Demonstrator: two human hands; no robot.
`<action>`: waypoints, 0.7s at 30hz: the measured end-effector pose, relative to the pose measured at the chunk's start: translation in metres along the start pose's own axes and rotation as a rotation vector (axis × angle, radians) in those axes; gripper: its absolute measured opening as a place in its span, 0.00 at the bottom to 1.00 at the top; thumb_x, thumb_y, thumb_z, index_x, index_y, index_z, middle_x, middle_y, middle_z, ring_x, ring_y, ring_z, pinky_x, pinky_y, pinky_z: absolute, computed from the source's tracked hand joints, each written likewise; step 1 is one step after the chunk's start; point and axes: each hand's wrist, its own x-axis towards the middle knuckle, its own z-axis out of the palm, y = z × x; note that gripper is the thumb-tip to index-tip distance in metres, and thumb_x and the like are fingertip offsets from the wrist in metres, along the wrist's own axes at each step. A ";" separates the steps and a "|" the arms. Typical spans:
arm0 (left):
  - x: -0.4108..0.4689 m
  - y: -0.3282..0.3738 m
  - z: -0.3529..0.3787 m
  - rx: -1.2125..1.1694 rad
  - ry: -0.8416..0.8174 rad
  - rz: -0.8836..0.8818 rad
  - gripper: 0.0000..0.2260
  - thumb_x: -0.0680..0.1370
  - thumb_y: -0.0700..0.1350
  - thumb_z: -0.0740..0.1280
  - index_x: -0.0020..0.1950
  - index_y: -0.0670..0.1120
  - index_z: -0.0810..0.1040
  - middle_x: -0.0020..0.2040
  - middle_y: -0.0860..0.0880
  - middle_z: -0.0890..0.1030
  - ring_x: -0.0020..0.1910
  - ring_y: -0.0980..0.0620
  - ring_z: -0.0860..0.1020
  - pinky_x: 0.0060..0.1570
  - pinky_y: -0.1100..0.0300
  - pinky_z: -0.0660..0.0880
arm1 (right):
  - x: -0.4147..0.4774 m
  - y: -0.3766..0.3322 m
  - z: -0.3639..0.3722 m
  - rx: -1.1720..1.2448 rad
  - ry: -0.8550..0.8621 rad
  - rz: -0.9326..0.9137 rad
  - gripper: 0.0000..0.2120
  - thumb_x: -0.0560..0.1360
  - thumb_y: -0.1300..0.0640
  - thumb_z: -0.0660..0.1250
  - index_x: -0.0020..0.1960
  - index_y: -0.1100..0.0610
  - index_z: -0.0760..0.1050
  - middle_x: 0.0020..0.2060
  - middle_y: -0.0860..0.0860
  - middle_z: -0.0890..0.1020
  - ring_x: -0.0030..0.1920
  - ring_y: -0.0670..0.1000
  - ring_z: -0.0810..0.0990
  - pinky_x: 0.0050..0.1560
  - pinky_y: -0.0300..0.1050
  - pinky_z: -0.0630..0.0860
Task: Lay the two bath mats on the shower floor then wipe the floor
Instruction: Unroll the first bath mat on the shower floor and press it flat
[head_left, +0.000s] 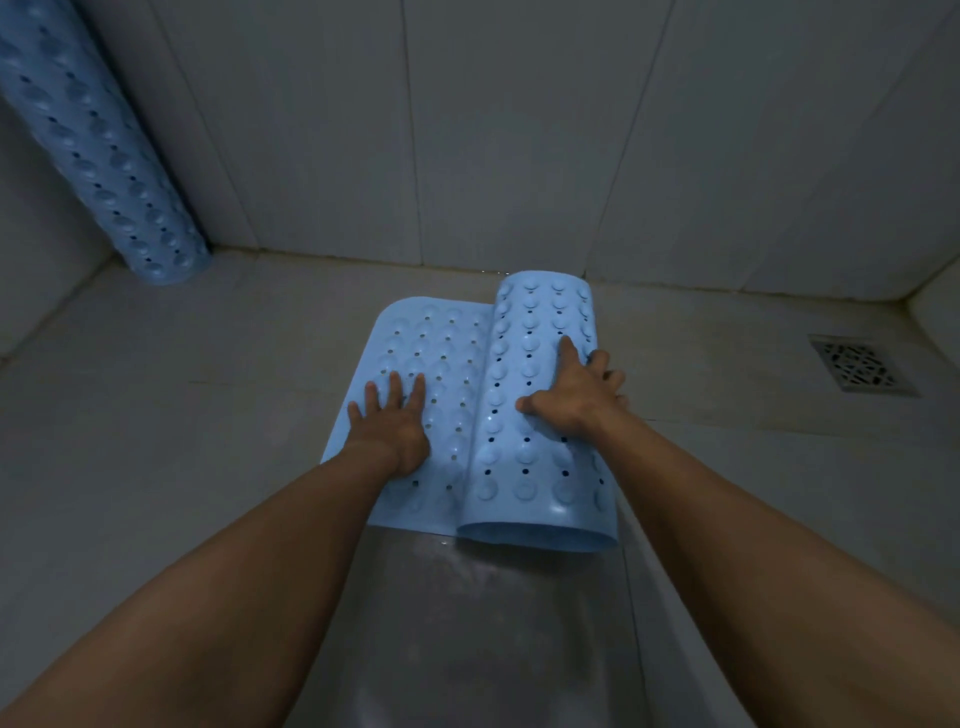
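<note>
half-unrolled mat (447, 374) mid-floor, rolled mat (98, 150) upright in left corner, drain (860, 364) far right

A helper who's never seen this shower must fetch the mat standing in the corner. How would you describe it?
Follow the tiled back wall to the shower's far left corner. A light blue mat stands there, rolled into a tube and leaning on the tiles. The other mat lies half unrolled mid-floor; this one stands fully rolled.

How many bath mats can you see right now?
2. The half-unrolled mat lies mid-floor under the left hand and right hand; the rolled mat leans in the far left corner.
</note>
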 end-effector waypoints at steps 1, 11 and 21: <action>-0.002 0.003 0.003 0.006 0.020 0.030 0.30 0.84 0.49 0.51 0.81 0.54 0.37 0.81 0.45 0.36 0.79 0.40 0.37 0.76 0.38 0.39 | -0.001 0.001 -0.002 0.028 -0.025 0.001 0.47 0.73 0.47 0.68 0.79 0.40 0.39 0.79 0.57 0.41 0.76 0.65 0.47 0.74 0.64 0.55; -0.012 0.009 0.016 -0.021 0.005 -0.028 0.35 0.79 0.70 0.44 0.80 0.56 0.35 0.80 0.47 0.32 0.79 0.43 0.34 0.75 0.38 0.36 | -0.012 0.010 0.014 -0.129 -0.029 -0.025 0.65 0.62 0.19 0.61 0.79 0.50 0.29 0.77 0.59 0.31 0.78 0.64 0.34 0.73 0.72 0.41; -0.024 0.043 0.022 -0.015 0.110 0.041 0.27 0.85 0.54 0.46 0.81 0.52 0.38 0.82 0.44 0.40 0.80 0.40 0.39 0.75 0.33 0.42 | -0.028 0.019 0.023 -0.221 0.082 -0.085 0.40 0.78 0.37 0.53 0.81 0.52 0.39 0.78 0.64 0.38 0.78 0.65 0.36 0.72 0.73 0.38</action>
